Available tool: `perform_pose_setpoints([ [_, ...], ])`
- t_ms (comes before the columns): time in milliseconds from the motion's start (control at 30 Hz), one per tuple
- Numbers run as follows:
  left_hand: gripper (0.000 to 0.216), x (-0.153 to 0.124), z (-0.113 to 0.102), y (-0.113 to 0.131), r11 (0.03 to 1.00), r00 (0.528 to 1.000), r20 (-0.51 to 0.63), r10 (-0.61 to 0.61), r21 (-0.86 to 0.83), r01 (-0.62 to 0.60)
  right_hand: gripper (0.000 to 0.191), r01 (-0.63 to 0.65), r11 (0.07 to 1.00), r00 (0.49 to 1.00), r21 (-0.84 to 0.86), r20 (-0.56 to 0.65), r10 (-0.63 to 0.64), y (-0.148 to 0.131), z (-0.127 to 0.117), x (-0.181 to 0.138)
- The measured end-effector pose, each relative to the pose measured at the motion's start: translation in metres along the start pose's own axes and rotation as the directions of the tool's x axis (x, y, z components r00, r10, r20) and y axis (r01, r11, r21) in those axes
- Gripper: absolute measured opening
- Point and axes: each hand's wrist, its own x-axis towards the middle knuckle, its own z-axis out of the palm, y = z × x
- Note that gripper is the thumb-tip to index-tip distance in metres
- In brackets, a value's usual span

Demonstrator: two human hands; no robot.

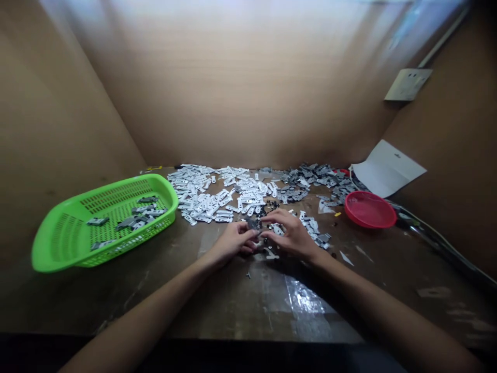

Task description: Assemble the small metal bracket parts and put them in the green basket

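Observation:
Both hands meet at the middle of a dark worktable (240, 300). My left hand (232, 242) is curled, its fingertips pinching a small dark metal part (253, 225). My right hand (290, 234) also has its fingers bent and touches the same small part from the right. Just beyond my hands lies a wide spread of white metal pieces (217, 194), with a heap of grey metal pieces (310, 178) to its right. A few grey pieces (312, 228) lie beside my right hand.
A green plastic basket (62, 238) holding several grey parts stands at the left. A red shallow bowl (369, 209) sits at the right, with a white sheet of paper (388, 168) behind it. Brown walls enclose the table on three sides; a wall socket (407, 84) is on the right wall.

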Motion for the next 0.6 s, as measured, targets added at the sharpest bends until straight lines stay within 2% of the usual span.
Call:
perform_pose_setpoints([
  [100,0.016,-0.001,-0.002,-0.005,0.979,0.994,0.106,0.029,0.199,-0.05,0.041,-0.116,0.982,0.991,0.147,0.079,0.106,0.001,-0.005,0.001],
  [167,0.015,-0.003,-0.001,-0.005,0.977,0.988,0.151,0.035,0.201,-0.066,0.03,-0.149,0.963,0.983,0.226,0.142,0.118,0.0,-0.005,0.0],
  [200,0.017,-0.003,0.001,-0.005,0.984,0.988,0.153,0.026,0.172,-0.053,0.023,-0.168,0.949,0.981,0.268,0.137,0.135,0.0,-0.005,0.0],
  [300,0.027,-0.003,0.005,0.0,1.0,0.998,0.07,0.005,0.03,-0.007,0.018,-0.275,0.86,0.959,0.43,0.06,0.277,0.0,-0.002,0.0],
  [433,0.035,-0.002,0.007,0.006,0.996,0.997,-0.064,0.035,-0.077,-0.039,0.023,-0.366,0.718,0.901,0.592,0.033,0.432,0.004,0.005,-0.001],
  [500,0.036,-0.003,0.007,0.007,0.995,0.996,-0.069,0.059,-0.073,-0.064,0.024,-0.372,0.686,0.887,0.626,0.021,0.461,0.007,0.008,-0.001],
  [600,0.034,-0.003,0.005,0.006,0.994,0.994,-0.063,0.09,-0.062,-0.094,0.026,-0.406,0.673,0.892,0.619,0.107,0.44,0.015,0.003,0.001],
])
